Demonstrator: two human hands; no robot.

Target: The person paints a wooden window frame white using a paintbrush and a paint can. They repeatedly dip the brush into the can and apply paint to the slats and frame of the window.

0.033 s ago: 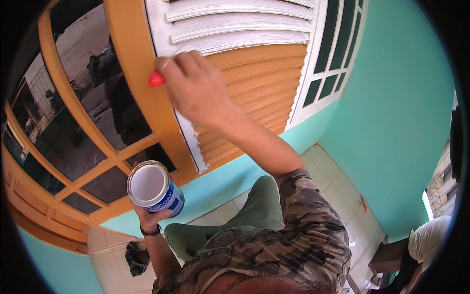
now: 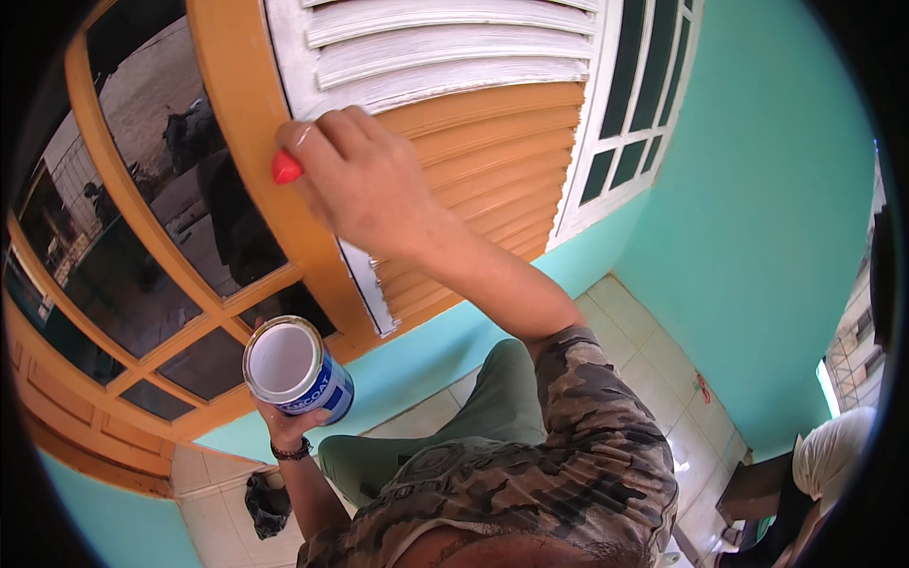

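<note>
My right hand is closed around a paintbrush, whose red handle end sticks out on the left; its bristles are hidden behind the fingers. The hand is at the left frame of a louvred shutter. White paint covers the upper slats and part of the frame, while the lower slats are orange-brown. Low on the left, my left hand grips a blue-and-white paint can from below and the side. The can is uncovered and tilted toward me, its inside white.
An orange wooden door frame with dark glass panes stands on the left. A white-framed window adjoins a turquoise wall on the right. On the tiled floor lies a black plastic bag. Another person's leg shows at lower right.
My right hand with the paintbrush has moved slightly down along the shutter frame. The whole view has shifted a little; my left hand still holds the paint can.
</note>
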